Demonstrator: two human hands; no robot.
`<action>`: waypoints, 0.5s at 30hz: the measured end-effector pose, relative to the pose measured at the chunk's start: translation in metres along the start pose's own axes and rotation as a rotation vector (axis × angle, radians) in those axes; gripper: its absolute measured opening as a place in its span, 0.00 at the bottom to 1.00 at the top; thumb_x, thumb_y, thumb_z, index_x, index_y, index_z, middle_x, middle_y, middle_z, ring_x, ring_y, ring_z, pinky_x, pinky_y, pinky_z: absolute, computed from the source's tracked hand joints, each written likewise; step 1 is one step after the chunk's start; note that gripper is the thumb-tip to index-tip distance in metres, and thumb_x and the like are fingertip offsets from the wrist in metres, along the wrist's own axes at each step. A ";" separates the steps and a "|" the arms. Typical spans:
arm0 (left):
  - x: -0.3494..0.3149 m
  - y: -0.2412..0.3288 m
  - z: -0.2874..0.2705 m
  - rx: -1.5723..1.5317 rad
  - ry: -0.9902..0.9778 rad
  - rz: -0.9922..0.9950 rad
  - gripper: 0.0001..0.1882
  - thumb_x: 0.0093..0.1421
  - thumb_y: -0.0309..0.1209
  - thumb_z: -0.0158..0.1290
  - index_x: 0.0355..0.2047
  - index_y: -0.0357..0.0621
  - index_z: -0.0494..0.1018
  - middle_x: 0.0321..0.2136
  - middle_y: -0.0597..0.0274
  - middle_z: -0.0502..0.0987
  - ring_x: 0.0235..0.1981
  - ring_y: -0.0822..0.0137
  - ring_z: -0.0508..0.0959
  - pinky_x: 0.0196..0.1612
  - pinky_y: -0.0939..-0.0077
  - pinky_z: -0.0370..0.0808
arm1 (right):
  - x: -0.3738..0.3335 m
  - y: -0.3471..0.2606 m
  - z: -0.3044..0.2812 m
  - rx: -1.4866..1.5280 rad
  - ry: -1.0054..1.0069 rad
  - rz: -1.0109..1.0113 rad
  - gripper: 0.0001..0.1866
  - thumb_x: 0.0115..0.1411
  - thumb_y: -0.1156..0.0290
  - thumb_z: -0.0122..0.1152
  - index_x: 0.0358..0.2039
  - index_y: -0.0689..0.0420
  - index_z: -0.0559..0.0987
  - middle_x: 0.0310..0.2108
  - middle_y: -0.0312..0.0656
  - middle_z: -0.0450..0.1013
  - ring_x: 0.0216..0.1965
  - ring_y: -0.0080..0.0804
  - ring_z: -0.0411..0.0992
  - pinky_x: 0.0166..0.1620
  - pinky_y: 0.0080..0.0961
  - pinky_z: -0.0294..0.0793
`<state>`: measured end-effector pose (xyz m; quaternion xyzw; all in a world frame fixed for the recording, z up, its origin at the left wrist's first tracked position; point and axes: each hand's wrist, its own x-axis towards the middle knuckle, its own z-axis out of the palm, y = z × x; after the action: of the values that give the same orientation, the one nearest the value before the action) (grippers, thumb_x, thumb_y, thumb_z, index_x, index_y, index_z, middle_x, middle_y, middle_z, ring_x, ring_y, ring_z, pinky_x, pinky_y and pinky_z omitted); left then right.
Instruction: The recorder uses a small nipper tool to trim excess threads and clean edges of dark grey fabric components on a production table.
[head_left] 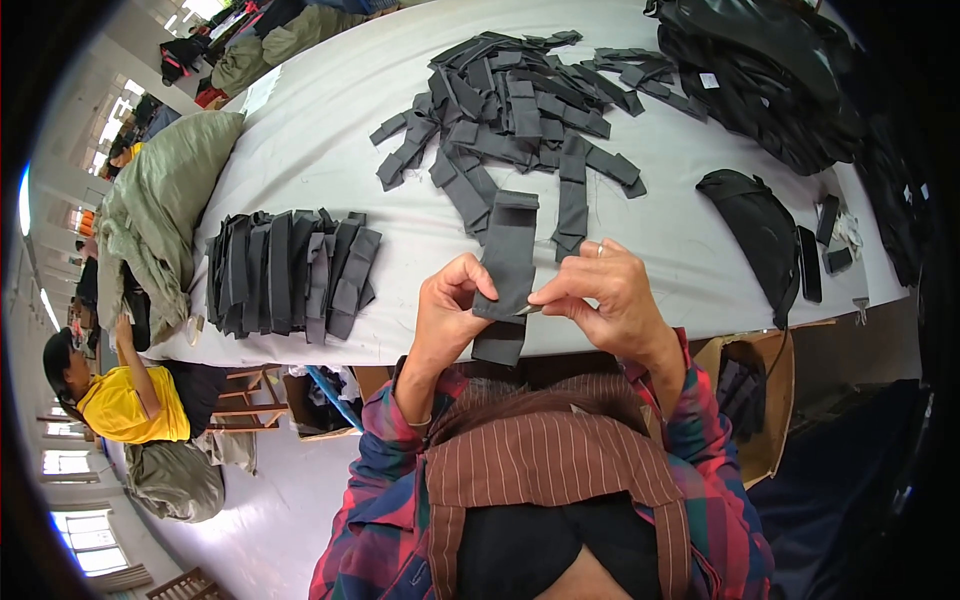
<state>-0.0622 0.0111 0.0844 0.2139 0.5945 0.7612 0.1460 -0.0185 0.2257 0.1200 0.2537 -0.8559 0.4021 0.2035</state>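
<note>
In front of me, over the near edge of the table, a dark grey fabric strip [511, 245] with folded ends is held up. My left hand [452, 300] is closed on its left side, the thumb pressing on the cloth. At the strip's right edge, my right hand [603, 298] pinches with thumb and forefinger. A small silvery tip shows at those fingertips; its kind is too small to make out. The strip's lower end hangs below my fingers. Beyond it lies a loose heap of similar grey strips [520, 108].
A neat row of grey strips [268, 270] lies to the left. On the right are a black half-round fabric piece [748, 235], a phone [809, 265] and black bags [765, 85]. A cardboard box [780, 400] stands below. A person in yellow [135, 405] works at the far left.
</note>
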 end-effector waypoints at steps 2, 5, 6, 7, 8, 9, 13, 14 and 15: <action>0.001 0.002 0.004 -0.006 0.004 -0.007 0.12 0.52 0.17 0.59 0.27 0.43 0.66 0.26 0.72 0.73 0.30 0.83 0.71 0.35 0.88 0.68 | 0.000 0.000 -0.001 0.014 -0.015 0.018 0.10 0.42 0.71 0.71 0.28 0.49 0.82 0.18 0.29 0.71 0.20 0.29 0.62 0.28 0.26 0.54; 0.002 0.000 -0.002 -0.015 0.016 -0.014 0.12 0.52 0.17 0.59 0.27 0.43 0.67 0.27 0.72 0.73 0.30 0.83 0.71 0.34 0.88 0.67 | 0.000 -0.004 -0.001 0.050 0.012 0.059 0.07 0.45 0.67 0.70 0.26 0.48 0.82 0.21 0.29 0.74 0.22 0.30 0.66 0.29 0.27 0.58; 0.002 0.001 -0.001 -0.016 0.015 -0.014 0.12 0.52 0.17 0.59 0.27 0.43 0.67 0.27 0.72 0.73 0.30 0.83 0.71 0.34 0.88 0.67 | 0.001 -0.005 -0.001 0.057 0.022 0.064 0.07 0.45 0.68 0.70 0.27 0.49 0.81 0.21 0.29 0.74 0.23 0.30 0.67 0.29 0.27 0.58; 0.003 0.002 0.000 -0.009 0.021 -0.011 0.12 0.52 0.16 0.59 0.27 0.43 0.67 0.27 0.72 0.73 0.30 0.83 0.71 0.34 0.88 0.67 | 0.001 -0.006 0.000 0.065 0.031 0.068 0.07 0.45 0.68 0.70 0.27 0.49 0.81 0.21 0.29 0.75 0.23 0.30 0.68 0.29 0.27 0.59; 0.003 0.002 0.001 -0.003 0.028 -0.008 0.12 0.51 0.16 0.59 0.27 0.43 0.67 0.27 0.72 0.73 0.30 0.83 0.71 0.35 0.88 0.67 | 0.001 -0.007 0.003 0.064 0.032 0.069 0.07 0.45 0.68 0.70 0.27 0.49 0.81 0.21 0.29 0.75 0.23 0.30 0.68 0.29 0.27 0.59; 0.002 0.002 0.000 -0.002 0.030 -0.007 0.12 0.51 0.16 0.59 0.27 0.43 0.67 0.27 0.72 0.73 0.30 0.83 0.71 0.35 0.88 0.67 | 0.000 -0.006 0.007 0.074 0.054 0.061 0.07 0.45 0.68 0.70 0.27 0.49 0.81 0.22 0.29 0.75 0.23 0.30 0.68 0.29 0.27 0.59; 0.001 0.003 0.006 0.035 0.065 0.007 0.11 0.51 0.15 0.57 0.27 0.42 0.67 0.26 0.72 0.72 0.30 0.83 0.71 0.35 0.88 0.67 | -0.004 -0.001 0.014 0.040 0.048 0.045 0.07 0.46 0.68 0.70 0.28 0.49 0.81 0.23 0.30 0.75 0.22 0.30 0.67 0.28 0.26 0.59; 0.001 0.005 0.008 0.052 0.081 0.011 0.11 0.51 0.14 0.56 0.27 0.42 0.67 0.26 0.72 0.72 0.30 0.83 0.71 0.35 0.88 0.67 | -0.004 -0.001 0.015 0.042 0.046 0.044 0.07 0.46 0.68 0.70 0.28 0.49 0.81 0.23 0.30 0.75 0.22 0.30 0.67 0.28 0.26 0.59; 0.001 0.003 0.007 0.052 0.081 0.010 0.11 0.51 0.14 0.56 0.27 0.42 0.67 0.26 0.72 0.72 0.30 0.83 0.71 0.35 0.88 0.67 | -0.004 -0.002 0.015 0.059 0.071 0.067 0.07 0.46 0.68 0.70 0.28 0.49 0.81 0.22 0.30 0.75 0.22 0.30 0.67 0.28 0.26 0.59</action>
<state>-0.0596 0.0169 0.0893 0.1897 0.6183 0.7544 0.1126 -0.0164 0.2135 0.1098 0.2164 -0.8440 0.4423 0.2126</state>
